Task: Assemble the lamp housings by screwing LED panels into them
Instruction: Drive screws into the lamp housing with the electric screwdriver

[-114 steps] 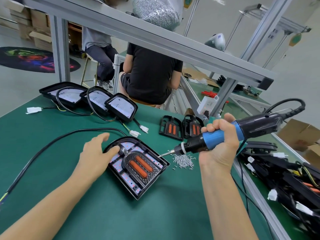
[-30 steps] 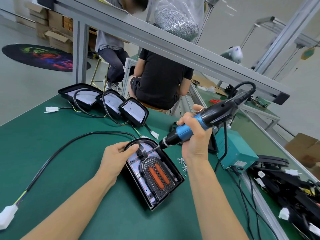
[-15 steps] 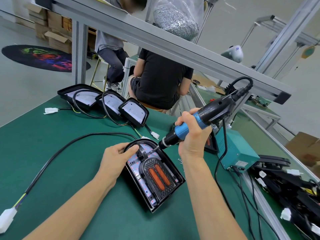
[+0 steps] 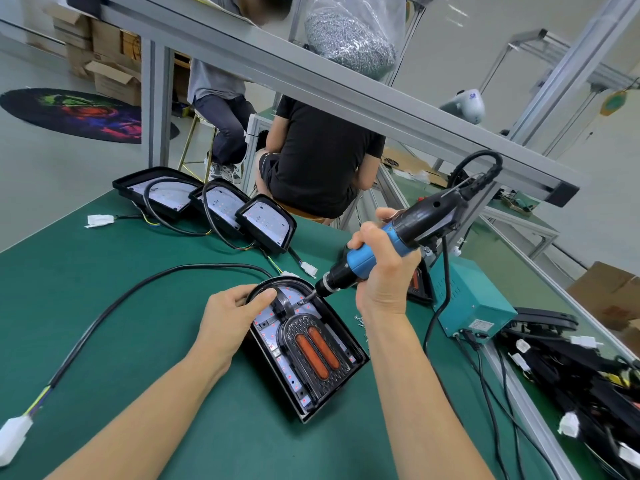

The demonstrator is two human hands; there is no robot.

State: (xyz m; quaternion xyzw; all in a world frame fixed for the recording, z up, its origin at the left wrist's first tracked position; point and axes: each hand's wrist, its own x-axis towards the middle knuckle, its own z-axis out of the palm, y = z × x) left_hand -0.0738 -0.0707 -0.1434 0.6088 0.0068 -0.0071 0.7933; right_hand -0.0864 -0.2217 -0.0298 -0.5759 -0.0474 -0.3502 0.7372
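A black arched lamp housing (image 4: 341, 385) lies on the green table, with a white LED panel (image 4: 268, 336) and a black insert holding two orange lenses inside it. My left hand (image 4: 230, 315) grips the housing's arched top rim, thumb on the edge. My right hand (image 4: 384, 271) grips a blue and black electric screwdriver (image 4: 388, 242). Its bit tip touches the panel near the top of the arch. A few loose screws (image 4: 360, 322) lie just right of the housing, partly hidden by my right wrist.
Three assembled housings (image 4: 207, 206) stand in a row at the table's far edge with cables and white connectors. A teal power box (image 4: 474, 303) sits to the right, a pile of black housings (image 4: 571, 368) beyond it. A long black cable (image 4: 114, 310) curves left. Two people sit behind.
Since 3.8 s ago my right hand carried the screwdriver from the screw pile to the arch top, and my left hand closed on the rim. In the last second nothing visibly moved.
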